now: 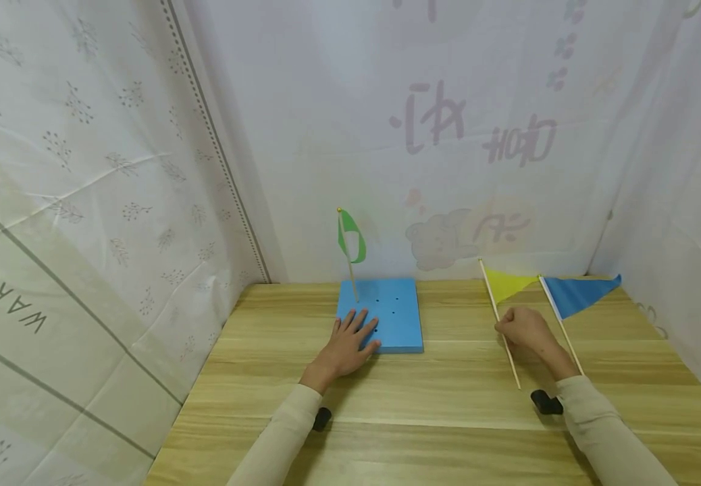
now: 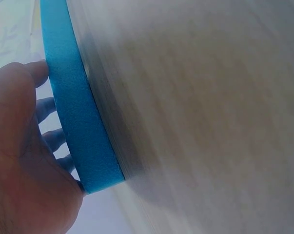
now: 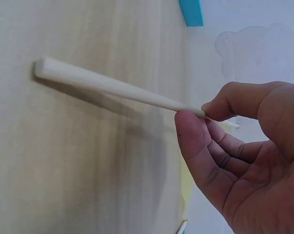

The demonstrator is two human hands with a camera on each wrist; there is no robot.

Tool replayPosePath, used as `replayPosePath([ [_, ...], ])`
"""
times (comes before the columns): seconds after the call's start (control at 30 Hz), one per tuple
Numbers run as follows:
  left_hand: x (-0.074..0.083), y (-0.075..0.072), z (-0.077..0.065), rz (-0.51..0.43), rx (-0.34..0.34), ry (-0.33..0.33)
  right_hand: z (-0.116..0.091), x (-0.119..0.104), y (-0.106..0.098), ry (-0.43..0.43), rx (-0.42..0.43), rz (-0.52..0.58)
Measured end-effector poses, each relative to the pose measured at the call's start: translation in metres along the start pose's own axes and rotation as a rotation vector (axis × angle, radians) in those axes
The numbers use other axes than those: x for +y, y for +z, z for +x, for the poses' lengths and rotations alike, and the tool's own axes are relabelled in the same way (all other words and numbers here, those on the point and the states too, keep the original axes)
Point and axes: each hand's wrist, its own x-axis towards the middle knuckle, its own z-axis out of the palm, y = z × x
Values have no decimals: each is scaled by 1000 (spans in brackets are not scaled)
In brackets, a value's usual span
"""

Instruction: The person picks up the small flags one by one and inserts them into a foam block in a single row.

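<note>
A pale wood-grain worktop carries everything. On it, a flat square sky-blue block sits to the left of the right hand, well apart from it.

A blue triangular cloth flag on a pale wooden stick lies just right of that hand. The yellow triangular cloth flag on a pale wooden stick is in its grip, pinched between thumb and forefinger partway along the stick. The stick's long axis slants low, bottom end toward the person and tip away; it is not upright like the green cloth flag with a white patch at the block's far left.

The left hand, fingers spread, rests on the block's near-left part, well apart from the yellow flag. 4 small dark holes show in the block.
</note>
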Motion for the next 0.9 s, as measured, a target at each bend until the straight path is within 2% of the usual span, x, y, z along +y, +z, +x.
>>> replayPosePath([
  [0.27,-1,1,1,2,0,2,2,-11,-8,12,3,99],
  [0.53,-1,2,1,-4,5,0,3,-20,-11,5,40,145],
  [0.9,-1,1,1,-9,7,6,3,-31,-17,-14,71,111],
])
